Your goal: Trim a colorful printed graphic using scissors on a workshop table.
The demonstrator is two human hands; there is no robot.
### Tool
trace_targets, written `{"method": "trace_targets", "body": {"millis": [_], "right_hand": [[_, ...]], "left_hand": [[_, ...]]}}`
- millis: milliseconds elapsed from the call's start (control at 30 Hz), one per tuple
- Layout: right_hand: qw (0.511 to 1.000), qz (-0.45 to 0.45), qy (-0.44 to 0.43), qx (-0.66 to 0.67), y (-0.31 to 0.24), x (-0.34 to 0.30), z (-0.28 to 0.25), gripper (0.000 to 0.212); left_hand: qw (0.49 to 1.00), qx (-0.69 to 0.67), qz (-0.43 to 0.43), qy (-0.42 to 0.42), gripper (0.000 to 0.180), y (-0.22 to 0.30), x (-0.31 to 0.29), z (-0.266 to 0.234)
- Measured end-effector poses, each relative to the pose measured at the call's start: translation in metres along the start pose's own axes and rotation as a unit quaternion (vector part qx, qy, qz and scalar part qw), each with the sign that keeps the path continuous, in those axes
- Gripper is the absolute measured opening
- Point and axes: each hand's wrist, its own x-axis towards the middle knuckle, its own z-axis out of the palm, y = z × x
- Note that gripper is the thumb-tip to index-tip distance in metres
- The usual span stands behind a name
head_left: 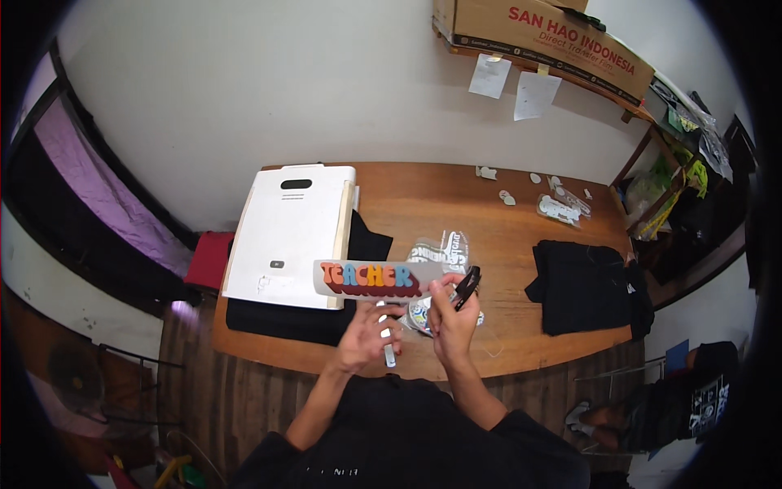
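Observation:
My right hand [453, 322] grips the right end of a clear transfer film strip [326, 287] printed with colourful block letters. Black-handled scissors [467, 285] are also held in that hand, their blades hidden. My left hand [366, 341] is below the film, its fingers spread apart. Beside those fingers is a narrow white strip [388, 352]; whether they touch it I cannot tell. Behind and under my right hand lie more printed film pieces [453, 244] on the wooden table [505, 285].
At the left stands a white heat press [285, 224], with black cloth [281, 322] under it. A folded black shirt [582, 285] lies at the right. Small cut film pieces [560, 210] are near the far edge. Another person [700, 391] sits at lower right. A cardboard box [546, 45] rests on a shelf.

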Motion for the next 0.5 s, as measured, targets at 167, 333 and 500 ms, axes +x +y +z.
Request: {"method": "trace_targets", "body": {"millis": [167, 333, 500], "right_hand": [[0.997, -0.036, -0.017, -0.059, -0.001, -0.016, 0.007, 0.015], [0.921, -0.224, -0.127, -0.292, -0.017, -0.004, -0.011, 0.015], [0.988, -0.116, -0.012, -0.102, 0.006, 0.021, -0.057, 0.037]], "left_hand": [[0.978, 0.165, -0.021, 0.128, 0.060, -0.007, 0.029, 0.022], [0.933, 0.277, -0.011, 0.231, 0.014, 0.007, 0.051, 0.041], [0.944, 0.262, -0.047, 0.198, 0.017, 0.023, 0.059, 0.037]]}}
